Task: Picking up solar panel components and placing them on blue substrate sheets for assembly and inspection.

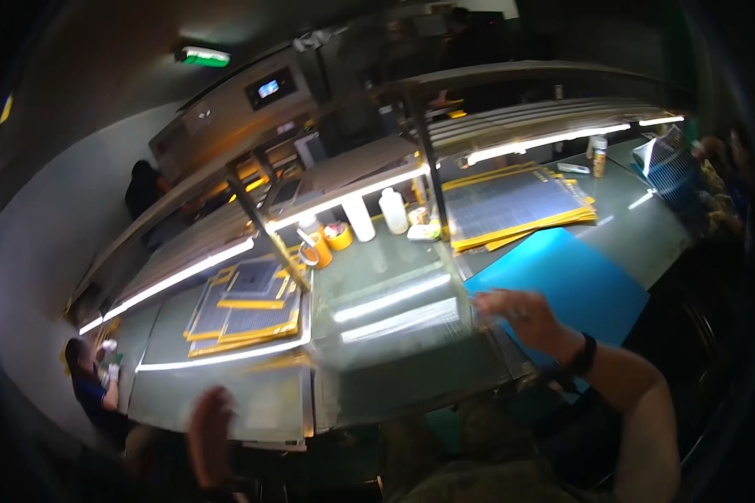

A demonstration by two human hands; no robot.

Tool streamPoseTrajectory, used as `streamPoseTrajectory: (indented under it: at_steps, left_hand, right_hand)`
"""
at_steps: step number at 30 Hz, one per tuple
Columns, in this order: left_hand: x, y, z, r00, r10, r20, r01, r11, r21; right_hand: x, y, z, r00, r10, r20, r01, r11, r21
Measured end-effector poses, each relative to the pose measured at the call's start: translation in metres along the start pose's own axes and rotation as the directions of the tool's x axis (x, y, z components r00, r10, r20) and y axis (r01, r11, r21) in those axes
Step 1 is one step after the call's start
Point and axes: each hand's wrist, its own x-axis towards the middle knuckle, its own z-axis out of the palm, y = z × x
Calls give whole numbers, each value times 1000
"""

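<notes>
Handling the flat, bright-blue rectangular sheet (566,281), on the right of the glossy green table (382,289), seems the current step. The right hand (516,311) overlaps its left side, grip unclear; the blurred left hand (210,432), finger closure unclear, is well apart. Shifting the sheet would call for an edge hold.

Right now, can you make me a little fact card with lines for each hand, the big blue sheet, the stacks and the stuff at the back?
Left hand: near the table's front edge, blurred; nothing seen in it
Right hand: at the blue sheet's left side; too blurred to tell if its fingers touch it
Blue sheet: large, on the right
Stacks: yellow-edged panels on the left, more panels behind the blue sheet
Back: white bottle, between the stacks
</notes>
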Motion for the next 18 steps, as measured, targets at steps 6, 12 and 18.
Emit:
streamPoseTrajectory:
  at_steps: [6, 12, 18]
  left_hand:
    - [13, 154, 88, 865, 467, -183, -407, 867, 287]
    - [40, -4, 148, 919, 296, 262, -369, 405, 837]
    - [51, -122, 196, 968, -185, 171, -135, 189, 973]
  right_hand:
    - [96, 67, 29, 913, 401, -76, -301, 788, 537]
    - [35, 167, 99, 423, 877, 229, -895, 365, 255]
    - [-56, 219, 32, 804, 594, -3, -517, 697, -496]
